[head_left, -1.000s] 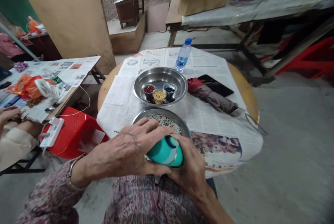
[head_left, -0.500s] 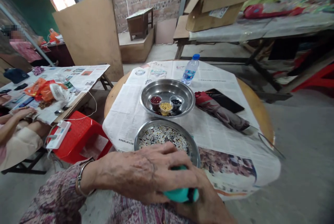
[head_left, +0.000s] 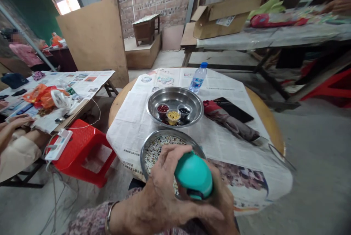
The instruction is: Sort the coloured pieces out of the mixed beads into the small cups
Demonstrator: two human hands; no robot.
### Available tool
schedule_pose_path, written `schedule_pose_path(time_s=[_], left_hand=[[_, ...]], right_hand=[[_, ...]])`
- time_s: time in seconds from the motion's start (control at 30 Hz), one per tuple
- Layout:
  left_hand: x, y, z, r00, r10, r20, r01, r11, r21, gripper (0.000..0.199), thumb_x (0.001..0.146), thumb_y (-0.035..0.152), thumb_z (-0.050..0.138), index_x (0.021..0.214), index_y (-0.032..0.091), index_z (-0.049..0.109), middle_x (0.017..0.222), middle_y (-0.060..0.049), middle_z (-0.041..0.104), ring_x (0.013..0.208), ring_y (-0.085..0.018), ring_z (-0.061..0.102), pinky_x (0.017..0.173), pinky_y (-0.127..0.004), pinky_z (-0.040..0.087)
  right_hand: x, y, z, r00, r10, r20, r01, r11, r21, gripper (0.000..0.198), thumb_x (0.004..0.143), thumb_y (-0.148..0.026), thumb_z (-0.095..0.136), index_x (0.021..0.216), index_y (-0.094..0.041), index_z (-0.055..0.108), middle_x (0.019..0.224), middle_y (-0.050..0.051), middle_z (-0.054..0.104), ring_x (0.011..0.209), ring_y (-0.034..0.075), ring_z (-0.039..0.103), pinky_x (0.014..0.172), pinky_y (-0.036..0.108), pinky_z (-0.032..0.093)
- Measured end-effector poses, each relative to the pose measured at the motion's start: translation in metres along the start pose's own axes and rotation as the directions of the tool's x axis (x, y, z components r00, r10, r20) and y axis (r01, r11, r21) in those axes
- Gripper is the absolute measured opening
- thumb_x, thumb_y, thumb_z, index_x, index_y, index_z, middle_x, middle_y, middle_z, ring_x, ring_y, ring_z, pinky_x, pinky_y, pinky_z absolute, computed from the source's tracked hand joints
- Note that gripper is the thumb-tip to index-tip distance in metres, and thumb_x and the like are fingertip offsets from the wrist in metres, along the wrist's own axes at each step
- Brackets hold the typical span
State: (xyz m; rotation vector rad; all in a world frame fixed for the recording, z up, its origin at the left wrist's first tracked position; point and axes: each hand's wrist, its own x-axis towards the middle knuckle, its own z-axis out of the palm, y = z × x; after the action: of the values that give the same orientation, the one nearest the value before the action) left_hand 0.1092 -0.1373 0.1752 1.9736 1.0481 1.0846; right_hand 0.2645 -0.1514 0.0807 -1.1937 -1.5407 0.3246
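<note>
My left hand [head_left: 161, 191], with a bracelet at its wrist, curls its fingers and thumb around a teal, dome-topped object [head_left: 194, 174]. A small black piece like a latch shows on its near side; it looks like a bottle lid, but its lower part is hidden. My right hand [head_left: 223, 198] wraps the same object from the right and below, its fingers partly covered. Just beyond my hands lies a steel basin [head_left: 144, 147] of mixed white, black and yellow grains. Farther back, another steel basin [head_left: 199, 112] holds cups of red beans [head_left: 162, 108], yellow beans [head_left: 173, 115] and black beans [head_left: 184, 110].
Newspaper [head_left: 123, 118] covers the round table. A water bottle [head_left: 197, 78], a folded umbrella [head_left: 230, 120] and a dark flat tablet-like thing [head_left: 236, 109] stand or lie beyond the basins. At left are a red stool [head_left: 82, 154], a power strip [head_left: 59, 145] and a seated person [head_left: 19, 140].
My left hand has turned from lying over the teal object to gripping its side. The object has come up and now shows its dome. The camera view has shifted slightly.
</note>
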Motion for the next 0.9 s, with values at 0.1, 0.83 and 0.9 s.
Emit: schedule_pose_path(time_s=[0.1,0.83,0.9], left_hand=[[-0.003,-0.005,0.009,0.998,-0.018,-0.053,0.017,1.000,-0.013,0.078,0.070,0.040,0.085,0.136,0.022,0.049,0.129,-0.013,0.061,0.118,-0.032,0.061,0.104,-0.051,0.054],[0.027,-0.011,-0.030,0.973,-0.026,0.229,0.060,0.987,-0.146,0.073,0.069,0.038,0.088,0.132,0.022,0.055,0.123,-0.008,0.068,0.112,-0.026,0.065,0.103,-0.040,0.050],[0.026,-0.010,-0.030,0.974,-0.048,0.222,0.072,0.992,-0.100,0.068,0.068,0.037,0.088,0.127,0.021,0.058,0.118,-0.007,0.070,0.106,-0.024,0.067,0.098,-0.039,0.052]], right_hand=[[0.002,0.003,-0.005,0.994,-0.105,0.016,0.106,0.992,-0.065,0.049,0.081,-0.035,0.066,0.127,-0.020,0.056,0.110,0.011,0.072,0.095,0.028,0.073,0.076,0.038,0.062],[0.028,-0.032,-0.009,0.971,0.098,0.217,-0.105,0.994,0.022,0.046,0.074,-0.039,0.072,0.111,-0.020,0.053,0.086,0.003,0.071,0.065,0.020,0.068,0.056,0.028,0.056],[0.027,-0.031,-0.006,0.980,0.060,0.192,-0.055,0.998,-0.028,0.049,0.075,-0.044,0.071,0.114,-0.020,0.053,0.086,0.004,0.071,0.064,0.020,0.068,0.054,0.029,0.055]])
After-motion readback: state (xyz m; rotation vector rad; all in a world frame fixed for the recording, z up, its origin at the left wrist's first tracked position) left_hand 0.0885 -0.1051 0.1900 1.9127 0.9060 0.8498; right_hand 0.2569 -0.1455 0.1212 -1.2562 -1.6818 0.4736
